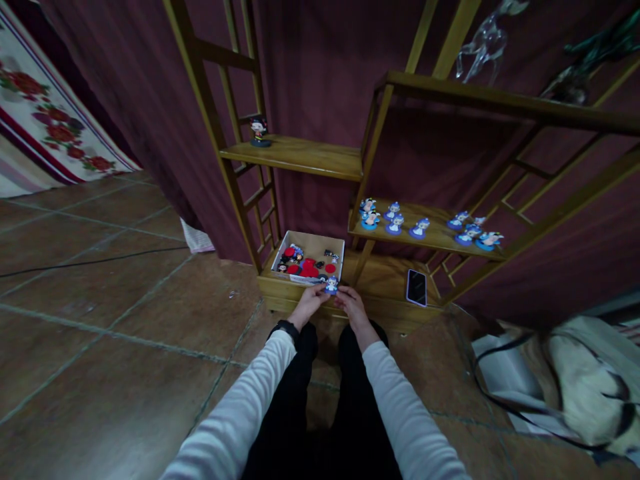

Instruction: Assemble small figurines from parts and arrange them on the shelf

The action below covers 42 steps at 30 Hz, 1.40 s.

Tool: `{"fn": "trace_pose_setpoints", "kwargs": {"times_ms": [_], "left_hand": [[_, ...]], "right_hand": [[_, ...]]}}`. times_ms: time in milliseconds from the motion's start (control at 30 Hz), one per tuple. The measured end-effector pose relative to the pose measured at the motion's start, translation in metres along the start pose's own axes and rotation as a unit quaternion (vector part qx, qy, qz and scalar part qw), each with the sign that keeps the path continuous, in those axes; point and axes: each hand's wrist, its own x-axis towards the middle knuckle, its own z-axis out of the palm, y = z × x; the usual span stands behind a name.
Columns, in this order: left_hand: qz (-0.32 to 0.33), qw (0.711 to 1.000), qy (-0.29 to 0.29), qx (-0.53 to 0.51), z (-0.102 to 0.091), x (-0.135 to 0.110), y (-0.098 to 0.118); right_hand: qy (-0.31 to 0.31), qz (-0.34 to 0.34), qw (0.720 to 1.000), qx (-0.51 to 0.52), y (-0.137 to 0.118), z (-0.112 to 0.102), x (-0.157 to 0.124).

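Observation:
Both my hands meet in front of a wooden shelf unit and hold one small blue and white figurine (331,285) between their fingertips. My left hand (311,299), with a dark watch at the wrist, pinches it from the left. My right hand (351,303) pinches it from the right. Just behind them an open cardboard box (314,241) on the bottom shelf holds several red, black and blue figurines. Several more blue figurines (395,224) stand in a row on the low shelf (434,240) to the right.
A phone (417,287) lies on the bottom shelf to the right of my hands. A single dark figurine (259,131) stands on a higher shelf. A glass ornament (486,41) sits on the top shelf. A pale bag (575,380) lies on the tiled floor at right.

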Motion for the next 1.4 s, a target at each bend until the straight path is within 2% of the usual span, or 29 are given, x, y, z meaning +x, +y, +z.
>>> {"fn": "trace_pose_setpoints", "kwargs": {"times_ms": [100,200,400,633,1067,1400], "left_hand": [[0.003,1.000,-0.009,-0.001,0.001,-0.002,0.005],[0.005,1.000,0.005,-0.005,0.002,-0.003,0.007],[0.008,1.000,0.007,-0.019,0.001,0.000,0.003],[0.018,0.995,0.076,-0.065,0.004,0.005,-0.002],[0.002,0.995,0.084,-0.052,0.002,0.003,-0.001],[0.016,0.995,0.086,-0.051,0.002,0.004,-0.003]], "right_hand": [[-0.008,-0.011,1.000,-0.005,0.000,0.000,-0.001],[-0.022,-0.011,1.000,-0.015,-0.001,0.000,-0.002],[-0.033,-0.003,0.999,-0.023,-0.001,0.001,-0.001],[-0.036,-0.008,0.999,-0.029,-0.001,0.001,-0.002],[-0.038,0.008,0.999,-0.036,-0.004,0.001,-0.003],[-0.037,0.009,0.998,-0.043,-0.005,0.002,-0.005]]}}
